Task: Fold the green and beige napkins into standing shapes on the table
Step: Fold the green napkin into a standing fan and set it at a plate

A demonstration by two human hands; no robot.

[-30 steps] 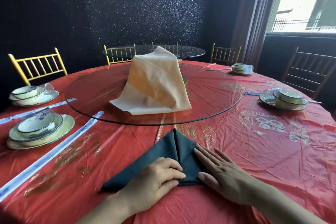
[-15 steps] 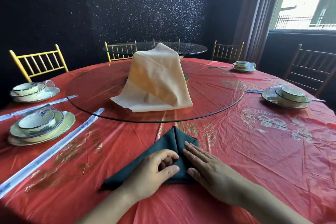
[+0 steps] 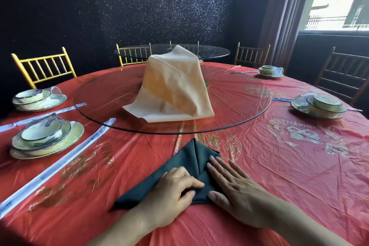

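— What differs from a moment ago?
— The left hand (image 3: 171, 191) now presses flat instead of pinching; the right hand (image 3: 237, 191) stays flat on the green napkin (image 3: 185, 164), lower centre.
— Room?
— Bare red worktop (image 3: 279, 175) right; beige napkin (image 3: 175, 86) stands centre.

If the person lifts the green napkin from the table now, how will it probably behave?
The green napkin is thin cloth pressed flat by the left hand and right hand, so it would probably droop and feel light. Its folds look only pressed, so they may open. It seems unlikely to break.
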